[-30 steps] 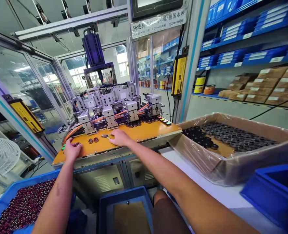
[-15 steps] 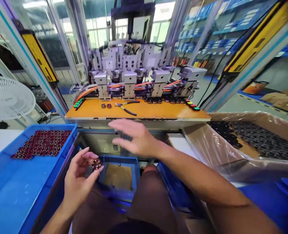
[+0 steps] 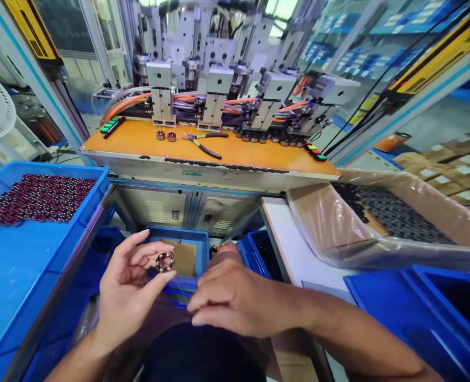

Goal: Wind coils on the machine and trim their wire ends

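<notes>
Copper-wound stator (image 3: 170, 266), one open-centred ring, sits pinched in my left grip (image 3: 129, 292); right grip (image 3: 235, 298) curled, contents unclear; bench (image 3: 131, 142) holds two ring cores (image 3: 171, 137).

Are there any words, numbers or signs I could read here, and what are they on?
None can be read.
White labels on cardboard boxes: too small and blurred.
Pale patches on the blue shelving: too blurred.
Green mark on the machine's front panel: cannot tell if it's writing.
Ring in the left hand: no readable text.
</notes>
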A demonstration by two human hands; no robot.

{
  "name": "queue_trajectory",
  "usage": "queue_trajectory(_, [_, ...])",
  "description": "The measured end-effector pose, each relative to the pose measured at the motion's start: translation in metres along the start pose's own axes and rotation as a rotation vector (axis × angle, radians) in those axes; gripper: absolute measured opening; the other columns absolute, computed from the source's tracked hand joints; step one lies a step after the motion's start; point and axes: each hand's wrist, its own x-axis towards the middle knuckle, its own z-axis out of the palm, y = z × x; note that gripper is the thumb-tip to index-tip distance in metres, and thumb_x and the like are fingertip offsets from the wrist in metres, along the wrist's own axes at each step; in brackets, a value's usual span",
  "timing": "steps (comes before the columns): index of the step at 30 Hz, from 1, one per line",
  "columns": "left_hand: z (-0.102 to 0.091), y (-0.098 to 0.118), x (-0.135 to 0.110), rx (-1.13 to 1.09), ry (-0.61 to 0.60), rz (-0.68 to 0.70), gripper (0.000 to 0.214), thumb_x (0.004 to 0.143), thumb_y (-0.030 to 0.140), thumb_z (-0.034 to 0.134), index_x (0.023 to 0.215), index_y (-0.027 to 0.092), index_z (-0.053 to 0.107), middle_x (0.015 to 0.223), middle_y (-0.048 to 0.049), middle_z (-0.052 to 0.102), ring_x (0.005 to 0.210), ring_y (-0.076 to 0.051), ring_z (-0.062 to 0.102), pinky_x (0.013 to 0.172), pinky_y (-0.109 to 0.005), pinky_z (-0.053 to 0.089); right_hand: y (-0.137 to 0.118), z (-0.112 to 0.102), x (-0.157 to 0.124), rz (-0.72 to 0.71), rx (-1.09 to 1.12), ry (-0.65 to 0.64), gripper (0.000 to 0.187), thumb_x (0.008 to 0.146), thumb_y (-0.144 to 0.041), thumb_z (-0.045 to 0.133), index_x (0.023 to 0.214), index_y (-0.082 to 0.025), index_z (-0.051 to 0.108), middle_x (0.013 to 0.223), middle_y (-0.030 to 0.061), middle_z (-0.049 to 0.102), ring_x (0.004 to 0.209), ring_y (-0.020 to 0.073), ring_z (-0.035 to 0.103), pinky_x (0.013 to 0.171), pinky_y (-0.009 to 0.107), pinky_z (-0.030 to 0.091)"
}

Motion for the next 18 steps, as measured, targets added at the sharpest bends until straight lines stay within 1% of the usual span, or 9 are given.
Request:
queue_trajectory(1, [0.000, -0.001, -0.002, 0.007, -0.012, 0.013, 0.068, 0.077, -0.001, 0.073, 0.133, 0.031, 0.050, 0.108, -0.0001, 0.077, 0.096, -0.012, 0.074, 0.086, -0.019, 0.060, 0.002, 0.000, 0.001, 0.077, 0.081, 0.054, 0.016, 0.086, -0.029, 0.073, 0.086, -0.014, 0.070, 0.076, 0.0031, 0.070, 0.069, 0.0110, 0.062, 0.066, 0.021, 0.046])
queue_trajectory(2, [-0.001, -0.002, -0.005, 0.022, -0.031, 0.031, 0.069, 0.078, -0.002, 0.071, 0.135, 0.031, 0.049, 0.111, -0.0008, 0.076, 0.099, -0.013, 0.074, 0.087, -0.019, 0.060, 0.003, 0.001, 0.002, 0.156, 0.171, 0.125, 0.024, 0.079, -0.034, 0.080, 0.087, -0.014, 0.069, 0.079, 0.0032, 0.070, 0.072, 0.0119, 0.063, 0.069, 0.022, 0.048])
queue_trajectory(4, [-0.002, -0.004, -0.011, 0.054, -0.093, 0.072, 0.072, 0.080, -0.004, 0.068, 0.139, 0.030, 0.046, 0.119, -0.0031, 0.074, 0.106, -0.015, 0.072, 0.091, -0.022, 0.060, 0.006, 0.004, 0.007, 0.316, 0.367, 0.281, 0.038, 0.069, -0.042, 0.086, 0.086, -0.014, 0.066, 0.080, 0.0020, 0.067, 0.073, 0.0129, 0.061, 0.071, 0.025, 0.049])
queue_trajectory(5, [-0.002, -0.004, -0.013, 0.065, -0.130, 0.096, 0.073, 0.080, -0.005, 0.067, 0.141, 0.030, 0.045, 0.122, -0.0045, 0.072, 0.109, -0.016, 0.071, 0.092, -0.023, 0.059, 0.007, 0.006, 0.010, 0.381, 0.466, 0.338, 0.039, 0.068, -0.043, 0.086, 0.084, -0.015, 0.064, 0.078, 0.0009, 0.065, 0.072, 0.0125, 0.060, 0.069, 0.025, 0.048])
queue_trajectory(7, [0.000, -0.006, -0.017, 0.082, -0.166, 0.158, 0.077, 0.079, -0.007, 0.066, 0.144, 0.028, 0.042, 0.125, -0.0063, 0.070, 0.114, -0.017, 0.069, 0.096, -0.025, 0.058, 0.008, 0.014, 0.016, 0.464, 0.611, 0.397, 0.037, 0.070, -0.043, 0.083, 0.077, -0.015, 0.061, 0.073, -0.0009, 0.061, 0.067, 0.0112, 0.056, 0.065, 0.025, 0.045])
queue_trajectory(10, [0.004, -0.006, -0.017, 0.081, -0.121, 0.205, 0.080, 0.075, -0.009, 0.069, 0.142, 0.028, 0.046, 0.119, -0.0043, 0.069, 0.106, -0.014, 0.070, 0.091, -0.021, 0.059, 0.010, 0.031, 0.017, 0.458, 0.730, 0.452, 0.034, 0.072, -0.041, 0.081, 0.073, -0.016, 0.059, 0.072, -0.0017, 0.058, 0.066, 0.0099, 0.052, 0.063, 0.024, 0.041])
queue_trajectory(13, [0.004, -0.005, -0.014, 0.011, -0.071, 0.130, 0.074, 0.076, -0.006, 0.069, 0.138, 0.031, 0.049, 0.111, -0.0014, 0.067, 0.096, -0.011, 0.071, 0.082, -0.018, 0.061, 0.013, 0.046, 0.009, 0.460, 0.824, 0.518, 0.033, 0.078, -0.042, 0.076, 0.072, -0.017, 0.056, 0.069, -0.0026, 0.055, 0.063, 0.0094, 0.047, 0.060, 0.024, 0.037])
queue_trajectory(15, [0.002, -0.004, -0.014, -0.031, -0.075, 0.083, 0.072, 0.079, -0.004, 0.067, 0.138, 0.032, 0.048, 0.110, -0.0016, 0.067, 0.092, -0.011, 0.072, 0.079, -0.019, 0.062, 0.013, 0.049, 0.003, 0.497, 0.846, 0.519, 0.032, 0.081, -0.042, 0.073, 0.072, -0.017, 0.055, 0.068, -0.0026, 0.054, 0.062, 0.0093, 0.047, 0.060, 0.024, 0.036])
queue_trajectory(18, [-0.001, -0.006, -0.016, -0.004, -0.105, 0.100, 0.073, 0.078, -0.005, 0.067, 0.139, 0.031, 0.048, 0.113, -0.0035, 0.068, 0.096, -0.013, 0.072, 0.083, -0.021, 0.062, 0.009, 0.041, 0.001, 0.499, 0.834, 0.467, 0.030, 0.076, -0.036, 0.079, 0.082, -0.016, 0.057, 0.074, -0.0029, 0.055, 0.066, 0.0091, 0.048, 0.063, 0.024, 0.037])
